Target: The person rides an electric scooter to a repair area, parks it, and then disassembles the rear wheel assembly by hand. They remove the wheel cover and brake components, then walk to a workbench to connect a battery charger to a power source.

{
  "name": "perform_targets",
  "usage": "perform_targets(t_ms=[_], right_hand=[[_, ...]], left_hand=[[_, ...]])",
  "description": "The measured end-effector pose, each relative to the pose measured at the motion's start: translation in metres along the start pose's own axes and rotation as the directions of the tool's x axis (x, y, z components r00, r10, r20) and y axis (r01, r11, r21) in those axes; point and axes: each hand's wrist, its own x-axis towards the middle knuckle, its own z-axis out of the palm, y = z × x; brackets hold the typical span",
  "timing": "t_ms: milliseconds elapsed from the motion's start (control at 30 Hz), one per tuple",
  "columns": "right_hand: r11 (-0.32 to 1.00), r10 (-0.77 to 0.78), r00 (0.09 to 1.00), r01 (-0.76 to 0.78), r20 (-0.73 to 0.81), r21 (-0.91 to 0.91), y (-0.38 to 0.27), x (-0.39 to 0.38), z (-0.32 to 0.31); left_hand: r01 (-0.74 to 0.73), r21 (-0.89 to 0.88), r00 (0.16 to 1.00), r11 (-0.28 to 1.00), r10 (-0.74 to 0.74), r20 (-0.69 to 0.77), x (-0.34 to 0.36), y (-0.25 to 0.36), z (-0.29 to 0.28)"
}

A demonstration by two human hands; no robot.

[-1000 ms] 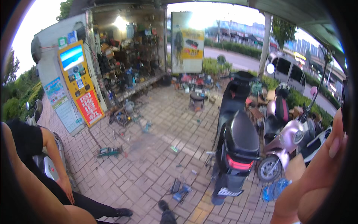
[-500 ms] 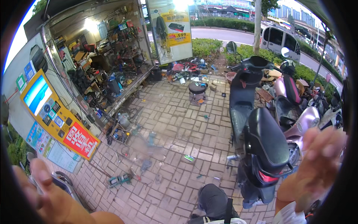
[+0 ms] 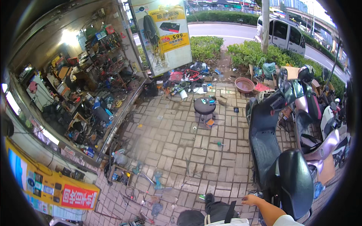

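My right hand (image 3: 249,200) hangs low at the right, its fingers loosely bent and apart with nothing seen in them. It is beside the black scooter (image 3: 264,138), nearest to the black seat (image 3: 296,184); I cannot tell whether it touches the scooter. My left hand is out of view. On the paving in front of me lies a teal power tool (image 3: 158,180). Farther off stands a round dark stool (image 3: 204,107) with small items on top. A green-handled screwdriver (image 3: 220,144) lies on the bricks.
At the left is a cluttered workshop (image 3: 94,109) with a raised sill. A yellow machine (image 3: 49,184) stands near it. Scattered parts (image 3: 188,81) lie below a sign panel (image 3: 162,37). A reddish basin (image 3: 244,85) and a pink scooter (image 3: 320,145) are at the right.
Both hands were raised at the sides with spread fingers. The right has dropped beside the scooter and the left has gone out of view. My view has shifted forward, nearer the stool.
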Motion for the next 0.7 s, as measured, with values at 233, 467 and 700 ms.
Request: perform_targets(t_ms=[233,467,700], right_hand=[[1.0,-0.024,0.925,0.016,-0.378,-0.024,-0.135,0.175,-0.144],[0.913,0.156,0.854,0.067,-0.496,0.402,-0.236,0.344,-0.235],[0.782,0.44,0.872,-0.255,-0.214,0.569,-0.248,0.396,-0.249]], left_hand=[[0.178,-0.677,0.94,0.714,-0.327,-0.097,0.163,0.026,-0.212],[0.055,-0.795,0.884,0.604,-0.4,-0.242,0.331,-0.014,-0.445],[-0.574,-0.7,0.721,0.425,-0.144,-0.678,0.466,0.056,-0.847]])
